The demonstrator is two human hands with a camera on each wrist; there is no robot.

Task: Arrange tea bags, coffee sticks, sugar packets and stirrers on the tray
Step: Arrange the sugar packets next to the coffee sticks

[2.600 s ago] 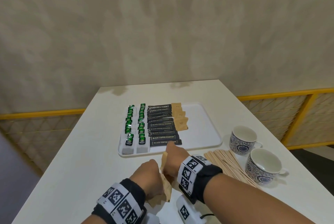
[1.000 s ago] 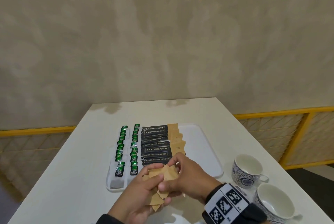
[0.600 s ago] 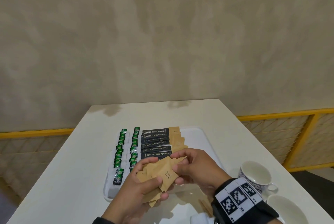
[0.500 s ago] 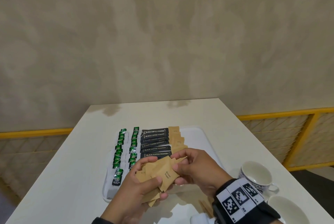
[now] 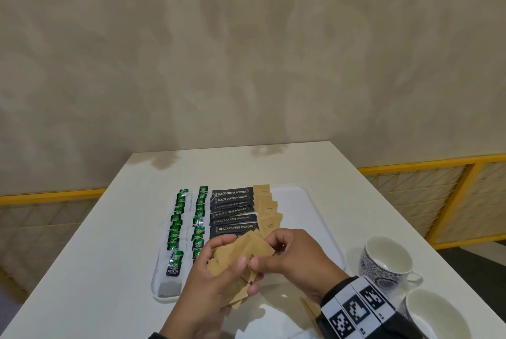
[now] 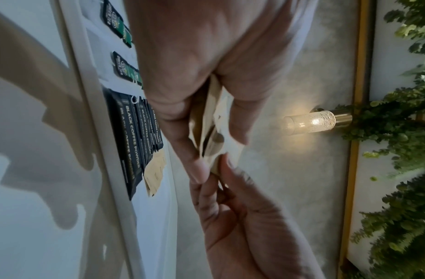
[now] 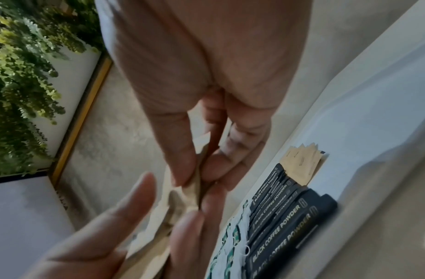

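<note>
While a fanned bundle of brown sugar packets (image 5: 241, 259) is held in the air above the near edge of the tray (image 5: 309, 218), both hands grip it. The left hand (image 5: 208, 292) supports the bundle from below and the left, thumb on the top face and fingers curled behind. The right hand (image 5: 295, 256) pinches the right edge of the uppermost packet between thumb and forefinger. In the left wrist view, the packets (image 6: 209, 132) sit edge-on between the left thumb and fingers, with the right fingertips (image 6: 227, 168) touching their far end. In the right wrist view, the pinch on the packet edge (image 7: 195, 181) is confirmed; the picture is blurred.

On the tray, contents run in columns from left to right:
- Two columns of green tea bags (image 5: 189, 223) along the left side.
- One column of black coffee sticks (image 5: 232, 211), overlapping one another, just right of the tea bags.
- One column of sugar packets already placed (image 5: 268, 207), touching the right ends of the coffee sticks.

The right part of the tray is bare white surface.

The tray rests on a white table (image 5: 109, 256). To the right of the tray stand two patterned cups: one (image 5: 386, 260) near the right hand, the other (image 5: 435, 316) nearer, at the lower right corner. A few wooden stirrers (image 5: 309, 310) lie on the table beneath the right wrist, mostly hidden. A marker-printed band (image 5: 358, 311) wraps the right wrist. Behind the table stands a beige wall (image 5: 246, 51).
</note>
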